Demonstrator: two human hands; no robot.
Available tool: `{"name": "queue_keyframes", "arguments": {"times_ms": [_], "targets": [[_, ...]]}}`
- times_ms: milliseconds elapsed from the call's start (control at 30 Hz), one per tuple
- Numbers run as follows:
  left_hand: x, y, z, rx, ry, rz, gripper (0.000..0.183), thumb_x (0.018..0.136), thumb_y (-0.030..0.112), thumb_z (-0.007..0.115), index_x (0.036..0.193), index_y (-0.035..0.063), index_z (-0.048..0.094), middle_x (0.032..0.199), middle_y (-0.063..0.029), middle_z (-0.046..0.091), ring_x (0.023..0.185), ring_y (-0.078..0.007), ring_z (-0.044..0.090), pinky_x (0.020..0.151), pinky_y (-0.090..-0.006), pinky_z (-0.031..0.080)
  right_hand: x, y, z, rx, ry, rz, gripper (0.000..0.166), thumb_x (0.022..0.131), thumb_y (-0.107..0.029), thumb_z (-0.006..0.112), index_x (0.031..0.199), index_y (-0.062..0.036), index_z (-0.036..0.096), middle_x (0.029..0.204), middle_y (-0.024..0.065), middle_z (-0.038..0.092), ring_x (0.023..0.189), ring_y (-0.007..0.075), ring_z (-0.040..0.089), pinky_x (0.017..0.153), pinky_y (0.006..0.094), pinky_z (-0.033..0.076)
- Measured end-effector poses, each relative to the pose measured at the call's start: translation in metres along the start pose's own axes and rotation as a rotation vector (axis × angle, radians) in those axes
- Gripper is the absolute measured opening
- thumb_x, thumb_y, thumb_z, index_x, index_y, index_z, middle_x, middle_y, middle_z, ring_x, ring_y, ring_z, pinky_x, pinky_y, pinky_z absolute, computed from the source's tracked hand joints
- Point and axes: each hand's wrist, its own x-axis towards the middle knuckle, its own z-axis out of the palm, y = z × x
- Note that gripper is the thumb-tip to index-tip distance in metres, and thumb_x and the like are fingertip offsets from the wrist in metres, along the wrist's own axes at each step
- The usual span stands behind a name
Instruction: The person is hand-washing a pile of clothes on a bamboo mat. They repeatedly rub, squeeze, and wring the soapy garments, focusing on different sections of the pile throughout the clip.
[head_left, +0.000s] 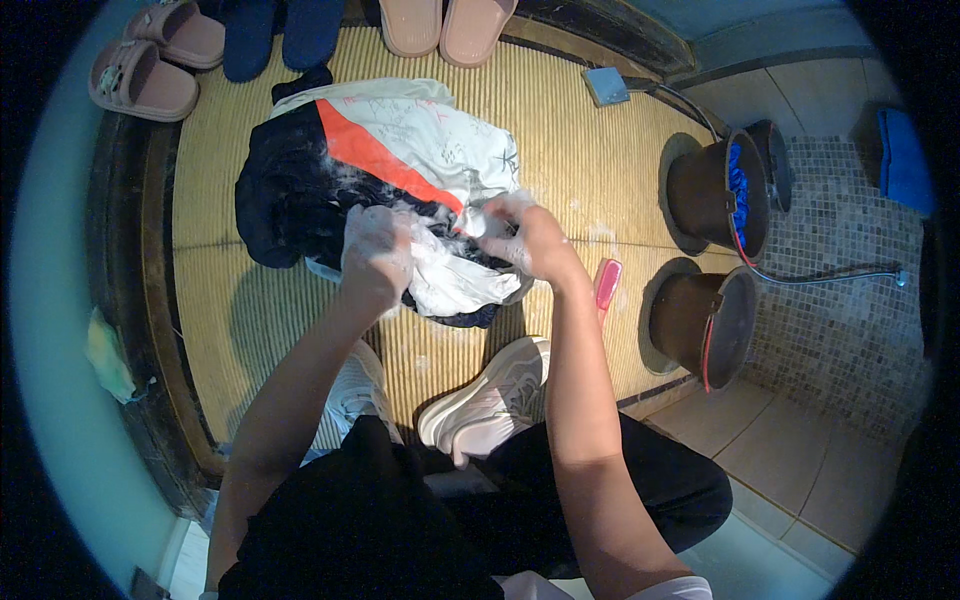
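A wet, soapy garment (390, 142) in white, black and orange, with marks drawn on its white part, lies bunched on a ribbed yellow floor. My left hand (377, 251), covered in suds, is closed on a white part of the cloth at the near side. To its right, my right hand (525, 232), also sudsy, grips the cloth near the tip of the orange stripe; its fingertips are partly hidden by foam and fabric. A brush with a pink-red back (609, 281) lies on the floor just right of my right forearm.
Two brown buckets (694, 184) (682, 311) stand at the right, the farther one holding blue cloth. Pink slippers (142, 82), dark blue slippers (311, 34) and paler slippers (472, 30) line the far edge. A small blue-grey block (606, 86) lies far right. My shoes (495, 405) are close below the garment.
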Motion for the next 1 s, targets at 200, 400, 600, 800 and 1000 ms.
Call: {"name": "queue_keyframes", "arguments": {"times_ms": [200, 400, 600, 800, 1000], "targets": [[0.006, -0.017, -0.029, -0.463, -0.265, 0.096, 0.024, 0.073, 0.020, 0.062, 0.089, 0.0028, 0.059, 0.074, -0.0102, 0.057, 0.075, -0.0287, 0.057, 0.079, -0.0381, 0.044, -0.002, -0.009, 0.006, -0.011, -0.367, 0.020, 0.056, 0.058, -0.031, 0.078, 0.102, -0.0013, 0.060, 0.095, 0.0159, 0.062, 0.085, 0.0264, 0.059, 0.080, 0.0301, 0.045], [0.033, 0.022, -0.079, -1.168, -0.362, -0.168, 0.026, 0.078, 0.018, 0.065, 0.097, 0.0003, 0.061, 0.079, -0.0101, 0.064, 0.073, -0.0176, 0.062, 0.067, -0.0288, 0.049, -0.004, -0.007, -0.012, 0.523, -0.124, -0.041, 0.032, 0.062, -0.008, 0.068, 0.092, -0.0003, 0.063, 0.081, 0.0074, 0.063, 0.072, 0.0155, 0.059, 0.066, 0.0279, 0.047], [0.025, 0.006, -0.036, -1.656, -0.047, -0.602, 0.028, 0.083, 0.014, 0.058, 0.107, 0.0002, 0.053, 0.100, -0.0068, 0.055, 0.093, -0.0130, 0.053, 0.080, -0.0268, 0.044, 0.004, -0.034, 0.000, 0.725, 0.414, 0.110, 0.019, 0.063, 0.003, 0.059, 0.080, -0.0035, 0.054, 0.072, -0.0003, 0.055, 0.067, 0.0099, 0.052, 0.062, 0.0217, 0.042], [-0.003, -0.007, 0.025, -2.308, 0.053, -0.930, 0.022, 0.090, 0.022, 0.048, 0.105, 0.0061, 0.051, 0.094, -0.0038, 0.053, 0.087, -0.0143, 0.054, 0.076, -0.0264, 0.046, 0.002, -0.105, 0.058, 0.049, 0.575, -0.426, 0.040, 0.064, -0.007, 0.062, 0.102, -0.0019, 0.055, 0.081, 0.0155, 0.059, 0.063, 0.0247, 0.058, 0.059, 0.0322, 0.048], [-0.038, -0.015, 0.062, -1.033, 0.291, -0.254, 0.022, 0.092, 0.026, 0.042, 0.097, 0.0084, 0.054, 0.093, -0.0041, 0.056, 0.081, -0.0110, 0.054, 0.074, -0.0247, 0.046, -0.016, -0.125, 0.091, 0.007, 0.546, -0.616, 0.028, 0.062, -0.015, 0.070, 0.086, -0.0061, 0.061, 0.075, 0.0119, 0.058, 0.057, 0.0266, 0.056, 0.051, 0.0351, 0.046]]}}
